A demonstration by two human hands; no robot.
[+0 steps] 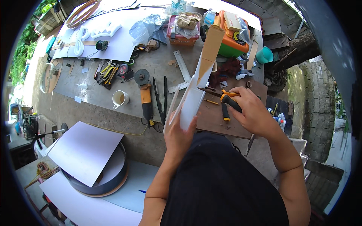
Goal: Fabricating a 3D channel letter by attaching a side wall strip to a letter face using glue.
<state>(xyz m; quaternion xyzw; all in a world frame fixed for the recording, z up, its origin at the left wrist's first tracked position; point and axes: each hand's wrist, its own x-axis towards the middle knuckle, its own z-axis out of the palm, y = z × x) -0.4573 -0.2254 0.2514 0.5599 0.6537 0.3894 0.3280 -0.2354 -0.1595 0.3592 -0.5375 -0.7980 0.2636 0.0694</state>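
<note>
My left hand (pixel 178 135) is wrapped round the near end of a long, narrow white piece (pixel 192 103), which looks like sheet plastic with raised walls. Its far end runs into a strip faced with brown paper (pixel 212 45) that points away over the table. My right hand (pixel 254 111) grips a pair of pliers (pixel 229 101) with black and orange handles. The dark jaws meet the right edge of the white piece; whether they are closed on it I cannot tell. A pencil (pixel 212 102) and a black and yellow cutter (pixel 225 112) lie on the brown board (pixel 245 122) beneath.
Left of my hands are an angle grinder (pixel 145 98), a black long-handled tool (pixel 160 100) and a white mug (pixel 120 99). A metal square (pixel 181 67) lies ahead. Farther back stand an orange and green toolbox (pixel 235 49) and a teal cup (pixel 265 55). White sheets (pixel 86 148) rest at lower left.
</note>
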